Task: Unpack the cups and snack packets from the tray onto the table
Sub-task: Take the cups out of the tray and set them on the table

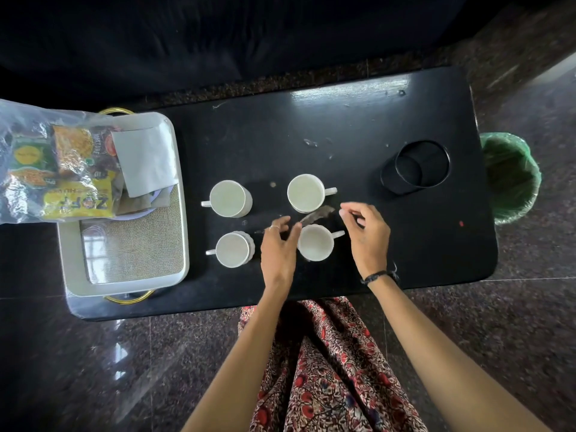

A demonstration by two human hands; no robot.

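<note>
I am looking down at the black table [358, 120] with four white cups standing on it in two rows, all well apart from the tray [184, 232] at my left. The far left cup [230, 198] and the near left cup [234, 249] are pointing their handles left, while the far right cup [307, 192] and the near right cup [315, 242] are pointing theirs right. My left hand [279, 247] is hovering just beside the near right cup, its fingers spread loose and gripping nothing, the thumb reaching close to the cup's rim; I cannot tell whether it is touching. My right hand [367, 233] is hanging over the table just right of that cup's handle, fingers curled with the tips drawn toward each other, holding nothing that I can make out. A blurred grey streak [316, 215] is lying between the two right cups; I cannot tell what it is. The snack packets [71, 173] are sitting in a clear bag [18, 120] that is resting on the far end of the tray and spilling over its left edge, with a white paper [146, 157] leaning beside them. A black round holder [416, 166] is standing further right on the table, and a green-lined bin [511, 176] is sitting on the floor past the table's right end
</note>
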